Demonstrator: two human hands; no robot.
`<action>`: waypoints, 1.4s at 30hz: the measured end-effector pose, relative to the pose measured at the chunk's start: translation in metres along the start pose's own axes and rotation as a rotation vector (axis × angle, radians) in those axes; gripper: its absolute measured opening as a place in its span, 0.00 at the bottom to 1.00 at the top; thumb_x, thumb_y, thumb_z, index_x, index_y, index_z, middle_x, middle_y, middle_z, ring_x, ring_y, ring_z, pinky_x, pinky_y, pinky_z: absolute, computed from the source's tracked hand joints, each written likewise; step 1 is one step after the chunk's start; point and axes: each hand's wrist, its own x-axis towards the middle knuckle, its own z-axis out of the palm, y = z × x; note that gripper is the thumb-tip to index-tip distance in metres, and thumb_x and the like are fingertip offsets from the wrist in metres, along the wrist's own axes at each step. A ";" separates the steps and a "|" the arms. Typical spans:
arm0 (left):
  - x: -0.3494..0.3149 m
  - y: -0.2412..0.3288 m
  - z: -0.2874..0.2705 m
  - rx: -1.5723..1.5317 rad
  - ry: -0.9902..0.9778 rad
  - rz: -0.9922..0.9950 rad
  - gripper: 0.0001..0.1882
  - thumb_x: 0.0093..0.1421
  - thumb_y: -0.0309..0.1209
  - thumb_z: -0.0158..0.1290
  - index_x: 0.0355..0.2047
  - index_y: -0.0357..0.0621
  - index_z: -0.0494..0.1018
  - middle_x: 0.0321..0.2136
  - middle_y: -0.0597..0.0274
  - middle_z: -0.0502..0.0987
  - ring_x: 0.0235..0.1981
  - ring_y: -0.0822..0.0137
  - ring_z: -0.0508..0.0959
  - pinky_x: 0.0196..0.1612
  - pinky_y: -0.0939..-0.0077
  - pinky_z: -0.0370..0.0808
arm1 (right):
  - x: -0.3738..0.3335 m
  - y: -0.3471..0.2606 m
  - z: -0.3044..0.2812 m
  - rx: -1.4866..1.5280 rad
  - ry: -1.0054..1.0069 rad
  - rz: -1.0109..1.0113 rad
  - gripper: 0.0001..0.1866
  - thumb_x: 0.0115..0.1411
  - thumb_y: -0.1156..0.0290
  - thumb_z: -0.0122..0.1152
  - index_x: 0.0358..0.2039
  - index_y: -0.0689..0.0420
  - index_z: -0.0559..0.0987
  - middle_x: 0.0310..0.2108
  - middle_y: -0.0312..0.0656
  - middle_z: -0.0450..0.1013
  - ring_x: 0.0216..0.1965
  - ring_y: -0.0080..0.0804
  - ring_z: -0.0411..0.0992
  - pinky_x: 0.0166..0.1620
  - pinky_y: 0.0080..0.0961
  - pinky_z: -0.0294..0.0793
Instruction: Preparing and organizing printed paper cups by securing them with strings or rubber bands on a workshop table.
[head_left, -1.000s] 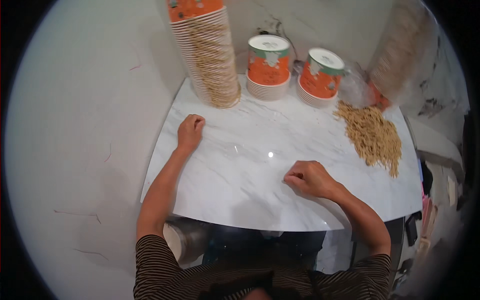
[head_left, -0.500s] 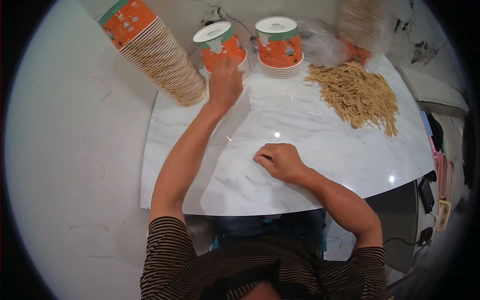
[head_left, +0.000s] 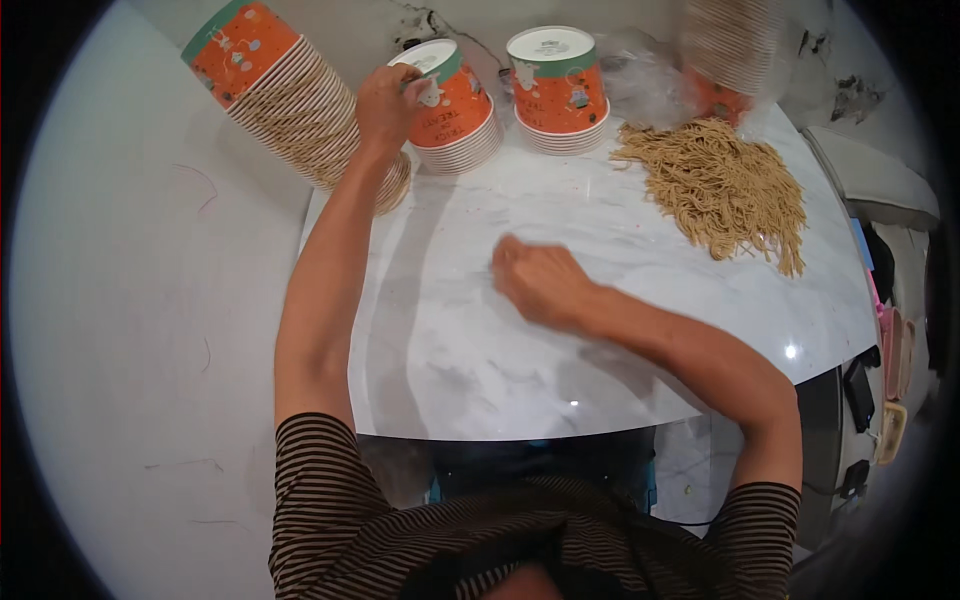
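My left hand (head_left: 387, 108) is at the upper left edge of a short stack of upturned paper cups (head_left: 455, 115), orange with a green band and white bases. Its fingers are bent in a pinch at the top cup's edge. Over the middle of the table my right hand (head_left: 543, 283) is closed, slightly blurred. What it may hold is hidden. Left of my left hand leans a tall stack of like cups (head_left: 300, 115), with tan cord showing between the rims. A second short cup stack (head_left: 558, 95) stands to the right.
A loose pile of tan cords (head_left: 725, 190) lies on the right of the white marbled table (head_left: 480, 375). Behind it are clear plastic wrapping (head_left: 640, 90) and another tall cup stack (head_left: 728, 55). A wall borders the far side; pink and dark items lie beyond the right edge.
My left hand has moved left and farther away, from the front of the short cup stack to its upper left edge. The right hand has lifted slightly and shifted left.
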 end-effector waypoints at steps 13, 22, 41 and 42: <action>-0.001 0.002 0.006 -0.057 0.024 -0.049 0.09 0.60 0.35 0.68 0.37 0.46 0.87 0.31 0.57 0.83 0.32 0.59 0.83 0.36 0.64 0.78 | 0.124 0.074 0.025 -0.098 0.354 0.022 0.28 0.60 0.84 0.58 0.62 0.61 0.71 0.68 0.46 0.65 0.60 0.48 0.75 0.50 0.48 0.81; -0.001 0.000 0.007 -0.028 0.045 -0.036 0.09 0.61 0.37 0.67 0.37 0.47 0.87 0.31 0.57 0.82 0.33 0.57 0.83 0.37 0.62 0.78 | 0.128 0.077 0.026 -0.163 0.367 0.037 0.27 0.61 0.83 0.57 0.62 0.61 0.72 0.68 0.45 0.65 0.56 0.48 0.78 0.46 0.47 0.83; 0.003 0.005 0.005 0.037 -0.023 -0.090 0.10 0.60 0.39 0.67 0.37 0.49 0.88 0.34 0.57 0.84 0.34 0.56 0.84 0.38 0.61 0.80 | 0.132 0.083 0.030 -0.198 0.438 -0.017 0.34 0.55 0.87 0.58 0.65 0.61 0.70 0.68 0.45 0.64 0.55 0.47 0.78 0.45 0.45 0.84; 0.002 0.005 0.006 0.039 0.003 -0.078 0.09 0.60 0.38 0.67 0.37 0.49 0.88 0.34 0.58 0.84 0.34 0.56 0.84 0.38 0.61 0.80 | 0.133 0.081 0.030 -0.198 0.439 -0.016 0.34 0.55 0.87 0.58 0.65 0.61 0.70 0.68 0.45 0.64 0.55 0.47 0.78 0.45 0.45 0.84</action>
